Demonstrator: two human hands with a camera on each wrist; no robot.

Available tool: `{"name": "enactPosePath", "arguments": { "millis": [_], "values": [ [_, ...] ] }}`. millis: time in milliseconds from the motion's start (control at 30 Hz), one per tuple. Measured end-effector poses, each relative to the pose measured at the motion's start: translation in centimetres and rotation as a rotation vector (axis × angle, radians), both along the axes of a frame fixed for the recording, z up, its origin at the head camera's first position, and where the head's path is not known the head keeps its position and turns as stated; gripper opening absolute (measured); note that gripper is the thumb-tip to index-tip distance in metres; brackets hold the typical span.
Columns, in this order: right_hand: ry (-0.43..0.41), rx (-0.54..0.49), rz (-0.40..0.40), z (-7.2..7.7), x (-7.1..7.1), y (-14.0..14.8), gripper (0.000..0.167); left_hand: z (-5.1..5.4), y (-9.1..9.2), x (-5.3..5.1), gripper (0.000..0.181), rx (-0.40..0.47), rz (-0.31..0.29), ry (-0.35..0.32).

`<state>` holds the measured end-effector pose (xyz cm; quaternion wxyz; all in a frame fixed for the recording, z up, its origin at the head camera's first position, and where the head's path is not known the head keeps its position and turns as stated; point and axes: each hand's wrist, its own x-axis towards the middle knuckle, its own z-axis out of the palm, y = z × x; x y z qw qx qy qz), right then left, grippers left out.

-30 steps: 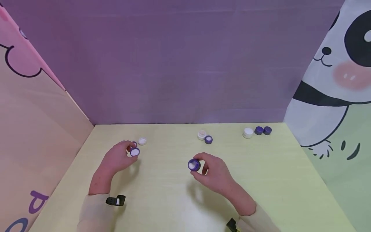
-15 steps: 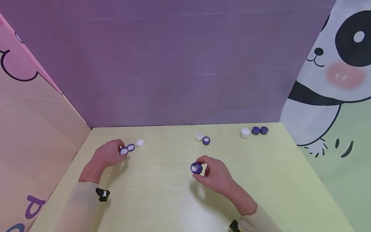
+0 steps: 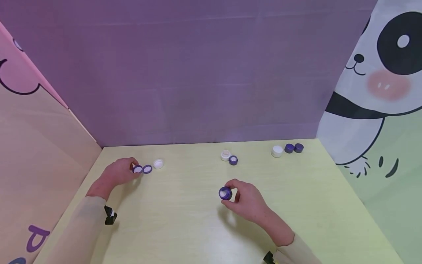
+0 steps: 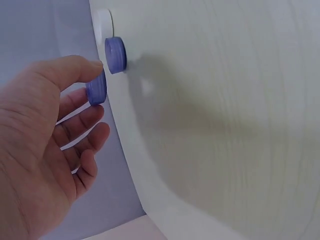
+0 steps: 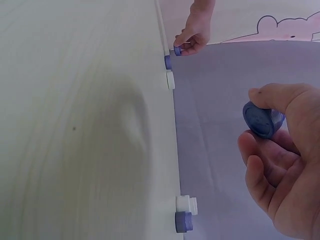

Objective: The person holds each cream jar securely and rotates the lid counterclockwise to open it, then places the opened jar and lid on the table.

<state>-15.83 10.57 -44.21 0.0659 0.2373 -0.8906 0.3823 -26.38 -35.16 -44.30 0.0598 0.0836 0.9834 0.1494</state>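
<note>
My left hand (image 3: 119,171) pinches a purple lid (image 3: 137,169) by its edge, its white inside facing up, at the table's back left. In the left wrist view the held lid (image 4: 97,90) is between thumb and fingers, close beside a second purple lid (image 4: 115,55). Beyond that one lies a white lid (image 4: 103,26). Near the middle, above the table, my right hand (image 3: 245,200) grips a small open purple jar (image 3: 225,193) with white inside. The right wrist view shows the dark base of the jar (image 5: 258,120) between thumb and fingers.
At the back middle, an open white jar (image 3: 225,155) stands beside a small purple jar (image 3: 233,160). Farther right are a closed white jar (image 3: 277,151) and two purple ones (image 3: 289,148). A purple backdrop (image 3: 197,73) rises behind the pale table (image 3: 184,220).
My left hand has moved left and set the second purple lid down beside the white one, keeping the other lid pinched. The right hand and its jar stay nearly still.
</note>
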Motion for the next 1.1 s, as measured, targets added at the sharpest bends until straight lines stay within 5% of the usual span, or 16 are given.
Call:
{"name": "enactPosePath", "arguments": {
  "millis": [300,667,1100],
  "values": [
    [-0.026,0.014,-0.003,-0.2,0.0,0.3,0.034,-0.8,-0.5,-1.2,0.039,0.009,0.014,-0.040],
    [-0.045,0.031,0.002,-0.4,-0.2,0.4,0.033,-1.9,-0.5,-1.8,0.044,0.019,0.093,-0.166],
    [0.038,-0.011,-0.032,-0.9,-0.2,0.7,0.036,-2.3,-1.1,-1.5,0.057,0.039,0.061,-0.137]
  ]
}}
